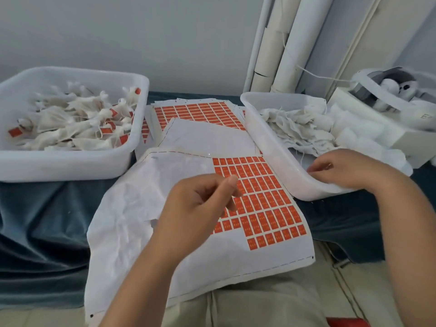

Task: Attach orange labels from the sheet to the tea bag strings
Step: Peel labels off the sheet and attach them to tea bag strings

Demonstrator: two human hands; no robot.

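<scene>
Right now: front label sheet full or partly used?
Partly used. The front label sheet carries orange labels only on its right side; the left and bottom are bare white backing.

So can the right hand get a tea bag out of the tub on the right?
Probably yes. The right hand is over the near rim of the right tub, and the unlabelled tea bags lie uncovered just beyond it, with nothing in between.

Cloth (47,220): blue, draped over the work surface.
Tubes (290,43): white, stood against the wall (118,31), back right.
Red thing (346,322): cut off by the bottom edge.
</scene>
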